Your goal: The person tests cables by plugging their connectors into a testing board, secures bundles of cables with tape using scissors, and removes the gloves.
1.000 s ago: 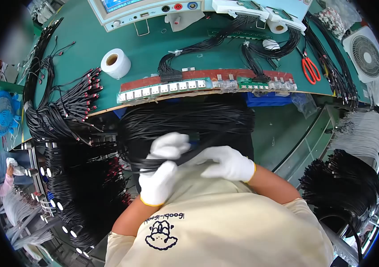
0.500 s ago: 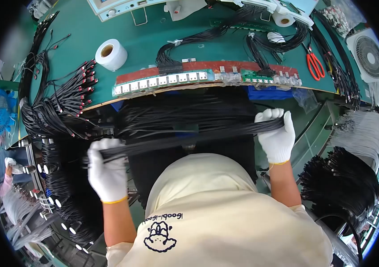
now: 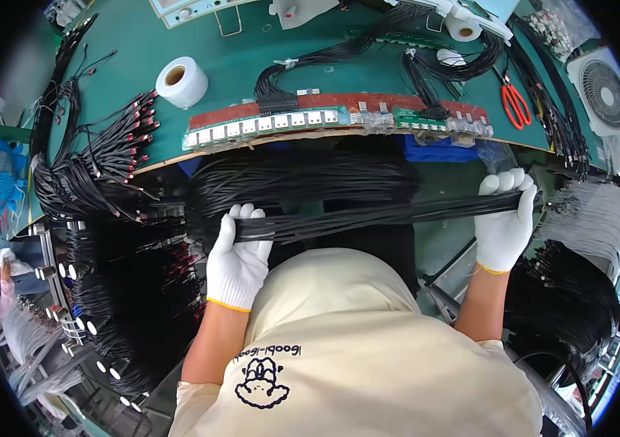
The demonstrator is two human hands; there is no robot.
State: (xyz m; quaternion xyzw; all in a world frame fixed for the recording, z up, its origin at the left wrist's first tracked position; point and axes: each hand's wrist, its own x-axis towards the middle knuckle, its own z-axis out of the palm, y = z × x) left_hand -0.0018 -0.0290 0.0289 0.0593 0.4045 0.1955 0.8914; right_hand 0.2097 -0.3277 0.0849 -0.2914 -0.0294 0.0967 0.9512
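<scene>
Right now, my left hand [image 3: 238, 258] curled around a bundle of black wires [image 3: 368, 218], fingers bent in, my right hand [image 3: 504, 222] wrapped around it farther along, the bundle stretched between them before my cream shirt [image 3: 397, 364], a heap of black cables [image 3: 303, 178] just beyond.

Green workbench [image 3: 252, 67], greenish floor [image 3: 442, 178], metal rack [image 3: 49, 255]
</scene>
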